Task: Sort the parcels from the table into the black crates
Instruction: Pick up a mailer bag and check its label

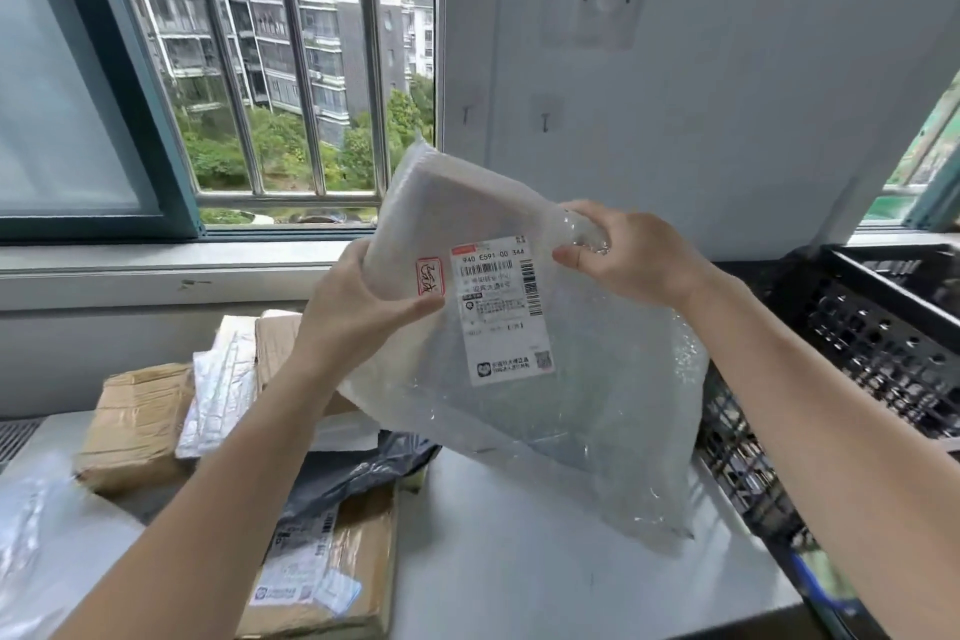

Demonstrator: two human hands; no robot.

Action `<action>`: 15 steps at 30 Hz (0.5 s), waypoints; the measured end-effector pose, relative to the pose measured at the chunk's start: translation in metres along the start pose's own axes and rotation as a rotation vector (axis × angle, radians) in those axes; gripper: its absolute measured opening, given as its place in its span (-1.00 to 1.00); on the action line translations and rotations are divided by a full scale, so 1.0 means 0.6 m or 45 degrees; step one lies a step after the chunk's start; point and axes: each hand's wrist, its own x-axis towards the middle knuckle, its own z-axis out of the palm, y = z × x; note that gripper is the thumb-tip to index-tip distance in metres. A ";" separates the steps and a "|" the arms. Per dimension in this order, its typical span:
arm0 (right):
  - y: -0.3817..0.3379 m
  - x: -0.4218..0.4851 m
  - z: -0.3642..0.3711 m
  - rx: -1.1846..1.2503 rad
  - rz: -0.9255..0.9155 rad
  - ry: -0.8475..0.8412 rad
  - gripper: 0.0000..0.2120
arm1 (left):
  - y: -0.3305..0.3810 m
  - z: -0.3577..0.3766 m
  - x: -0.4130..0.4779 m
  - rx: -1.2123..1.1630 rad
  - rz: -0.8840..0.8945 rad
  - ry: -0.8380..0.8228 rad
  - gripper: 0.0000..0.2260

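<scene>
A large clear bubble-wrap parcel [545, 405] with a white shipping label is held up above the white table [519, 561], label facing me. My left hand [358, 307] grips its left edge with the thumb next to a small red-framed sticker. My right hand [623, 255] pinches the parcel's upper right edge. Stacked black crates [883, 327] stand on the right, close to the parcel's right side. More parcels lie on the table at lower left: a brown box [135, 426], a silver mailer [223, 385], a dark grey bag [358, 473] and a taped cardboard parcel [332, 572].
A barred window [249, 68] and its sill run behind the table on the left. A white wall with hooks and a switch plate [608, 0] rises behind the parcel. A translucent bag [36, 535] lies at the table's near left corner.
</scene>
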 end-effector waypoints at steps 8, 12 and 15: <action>0.005 -0.026 -0.020 -0.014 -0.030 0.123 -0.39 | 0.035 0.020 -0.002 -0.163 0.131 0.049 -0.36; 0.020 -0.031 -0.039 0.013 -0.015 0.126 -0.31 | 0.054 0.034 0.001 -0.153 0.137 0.044 -0.33; 0.029 -0.036 -0.054 0.047 -0.014 0.128 -0.22 | 0.070 0.043 0.005 -0.158 0.143 0.034 -0.34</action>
